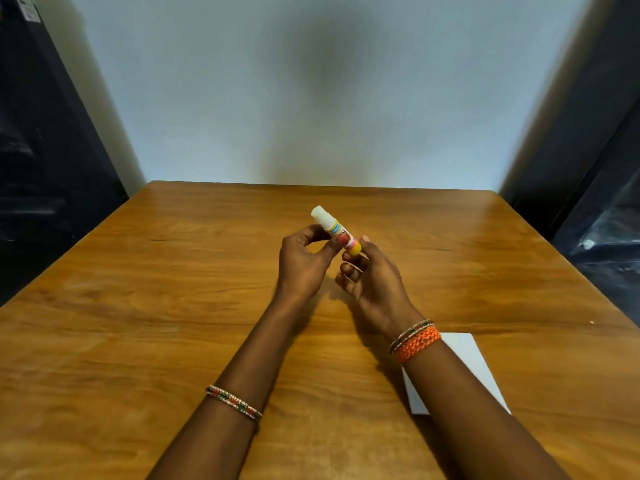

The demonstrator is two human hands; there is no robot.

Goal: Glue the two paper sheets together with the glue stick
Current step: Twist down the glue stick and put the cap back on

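Note:
A yellow glue stick [335, 228] with a white cap is held above the middle of the wooden table [173, 306], tilted with the cap pointing up and to the left. My left hand [304, 261] pinches its middle between thumb and fingers. My right hand [372, 275] grips its yellow bottom end with the fingertips. White paper [467, 355] lies flat on the table at the near right, partly hidden under my right forearm. I cannot tell whether it is one sheet or two.
The table's far edge meets a pale wall [329, 98]. Dark objects stand off the table on the left [41, 168] and on the right [599, 202]. Bangles circle both wrists.

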